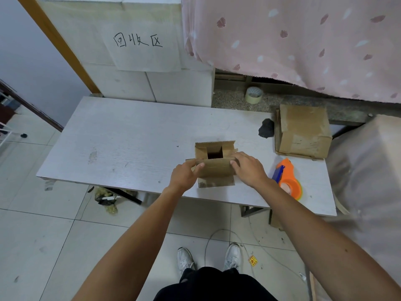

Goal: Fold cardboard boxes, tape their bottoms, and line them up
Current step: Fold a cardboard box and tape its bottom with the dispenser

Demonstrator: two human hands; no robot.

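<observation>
At the upper left of the frame you can read three handwritten characters, 回收区, on a white paper sheet (143,51). The print low on your cardboard box (217,171) is too blurred to read.

Arms: left forearm (134,235) and right forearm (314,231) are bare along their whole visible length, from the lower frame edge to the wrists, and the left hand (184,175) and right hand (249,170) are bare too. Lower body: black trousers (217,285) of plain matte cloth fill the bottom centre of the view, and the fabric bunches in soft folds where the legs reach the shoes. Feet: a pair of low lace-up sneakers, left sneaker (184,259) and right sneaker (233,255), white with pale grey panels, rounded toes and white laces.
</observation>
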